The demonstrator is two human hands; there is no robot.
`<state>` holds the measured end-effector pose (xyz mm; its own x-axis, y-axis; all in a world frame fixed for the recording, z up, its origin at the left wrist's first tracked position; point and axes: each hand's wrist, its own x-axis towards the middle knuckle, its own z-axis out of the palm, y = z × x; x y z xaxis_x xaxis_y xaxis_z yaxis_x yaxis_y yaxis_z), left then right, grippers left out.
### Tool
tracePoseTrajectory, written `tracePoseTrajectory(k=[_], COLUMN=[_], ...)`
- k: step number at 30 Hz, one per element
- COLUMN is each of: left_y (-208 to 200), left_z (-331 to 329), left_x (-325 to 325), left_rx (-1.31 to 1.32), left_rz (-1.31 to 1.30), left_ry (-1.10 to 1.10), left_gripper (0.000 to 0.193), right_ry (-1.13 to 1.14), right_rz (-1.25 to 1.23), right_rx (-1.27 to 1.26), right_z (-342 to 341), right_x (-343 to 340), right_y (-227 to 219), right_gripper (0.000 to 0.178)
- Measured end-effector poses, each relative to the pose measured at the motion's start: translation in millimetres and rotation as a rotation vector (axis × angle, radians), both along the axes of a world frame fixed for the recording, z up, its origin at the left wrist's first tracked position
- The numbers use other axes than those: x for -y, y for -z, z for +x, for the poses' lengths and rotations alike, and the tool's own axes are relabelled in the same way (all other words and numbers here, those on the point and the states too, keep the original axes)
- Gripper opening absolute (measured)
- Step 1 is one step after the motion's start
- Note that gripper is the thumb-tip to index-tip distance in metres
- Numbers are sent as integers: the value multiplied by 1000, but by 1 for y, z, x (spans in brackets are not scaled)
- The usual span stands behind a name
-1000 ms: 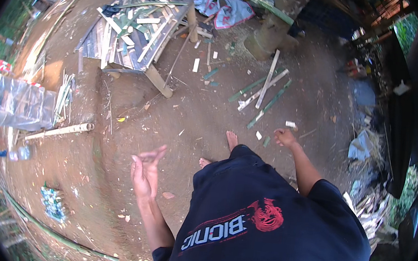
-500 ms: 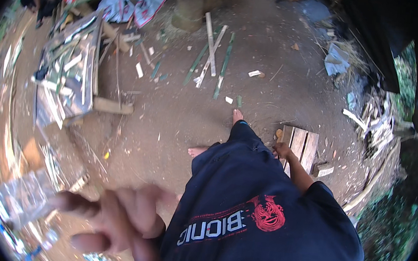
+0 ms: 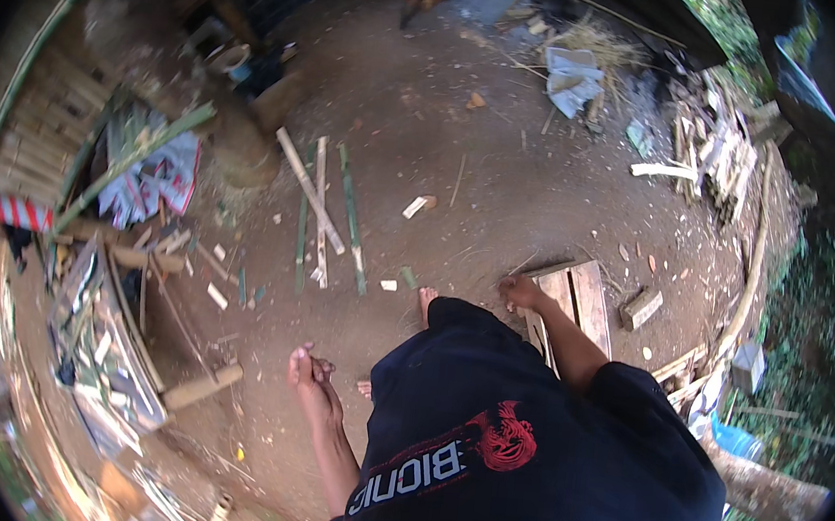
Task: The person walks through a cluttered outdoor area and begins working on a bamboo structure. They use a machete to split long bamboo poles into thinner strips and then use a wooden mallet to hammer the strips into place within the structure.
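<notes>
Over dirt ground (image 3: 399, 143), left grip (image 3: 316, 375) hangs half-curled, empty; right grip's (image 3: 523, 294) hold unclear.

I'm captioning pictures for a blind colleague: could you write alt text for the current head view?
A barefoot person holds the left grip loosely open above dirt ground, the right grip at a slatted wooden stand, contact unclear. Bamboo strips lie ahead; a low table strewn with cut pieces stands at left.
</notes>
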<state>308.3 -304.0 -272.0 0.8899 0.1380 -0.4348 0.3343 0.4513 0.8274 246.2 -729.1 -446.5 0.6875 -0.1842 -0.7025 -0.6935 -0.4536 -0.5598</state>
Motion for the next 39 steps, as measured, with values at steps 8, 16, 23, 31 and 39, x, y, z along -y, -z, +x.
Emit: tracePoseTrajectory(k=[8, 16, 23, 31, 39], left_y=[11, 42, 22, 22, 20], left_z=[72, 196, 315, 362, 385], left_x=[70, 155, 271, 406, 527], left_rx=[-170, -104, 64, 83, 248], left_rz=[166, 317, 450, 514, 643], left_ry=[99, 565, 732, 1068, 1189], left_gripper=[20, 21, 26, 25, 31], right_ry=[180, 459, 707, 1017, 828], right_rz=[-215, -101, 157, -206, -16], right_rx=[151, 62, -468, 171, 103], right_z=[32, -7, -88, -24, 38], right_x=[155, 166, 134, 255, 344], right_y=[-13, 2, 13, 20, 16], right_gripper=[31, 28, 33, 37, 37])
